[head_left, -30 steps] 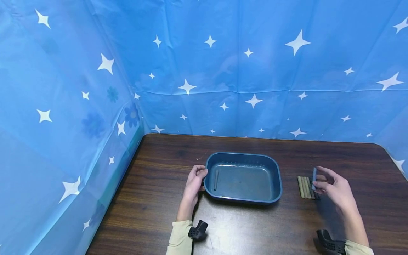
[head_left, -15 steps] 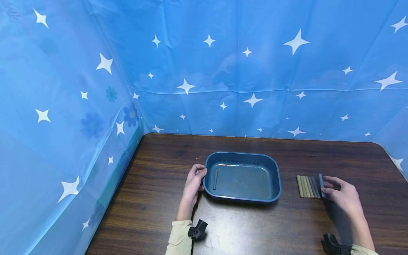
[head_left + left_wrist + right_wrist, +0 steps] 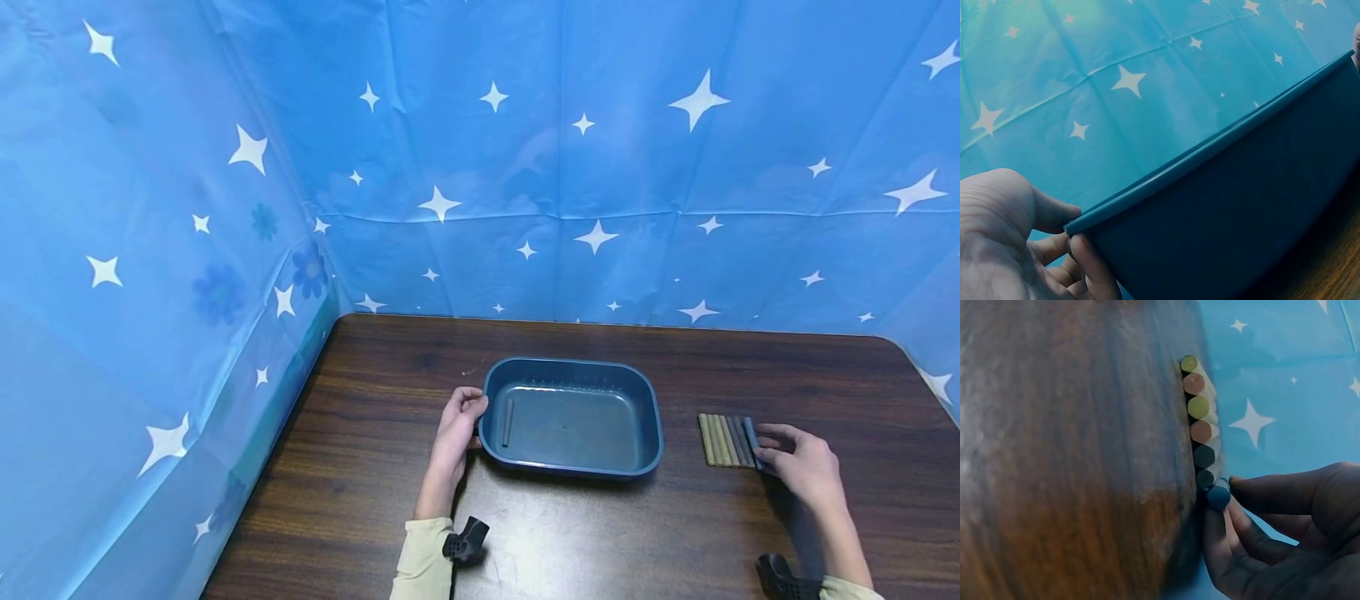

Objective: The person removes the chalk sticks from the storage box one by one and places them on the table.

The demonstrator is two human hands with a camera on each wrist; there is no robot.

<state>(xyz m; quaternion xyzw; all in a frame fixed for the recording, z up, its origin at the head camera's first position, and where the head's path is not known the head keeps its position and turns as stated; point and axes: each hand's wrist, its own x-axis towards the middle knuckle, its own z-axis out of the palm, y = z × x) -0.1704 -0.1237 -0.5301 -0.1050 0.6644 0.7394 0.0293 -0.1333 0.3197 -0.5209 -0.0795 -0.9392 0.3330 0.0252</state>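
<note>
In the head view my right hand (image 3: 806, 468) pinches a blue chalk stick (image 3: 753, 443) between thumb and fingers, at the right end of a row of chalk sticks (image 3: 722, 440). The right wrist view shows the blue stick's round end (image 3: 1218, 498) beside the dark sticks (image 3: 1204, 456), with the yellowish and pinkish ones (image 3: 1199, 407) farther along. My left hand (image 3: 454, 427) grips the left rim of a blue rectangular basin (image 3: 658, 408), thumb above and fingers curled below, as the left wrist view shows. One dark stick (image 3: 507, 423) lies inside the basin.
Everything stands on a dark wood-grain table (image 3: 600, 542). A blue curtain with white stars (image 3: 555, 167) hangs behind it and along the left. Black wrist cameras (image 3: 466, 539) sit on both forearms.
My right hand has moved right and lowered the blue chalk stick from above the row to its right end. My left hand and the basin have stayed put.
</note>
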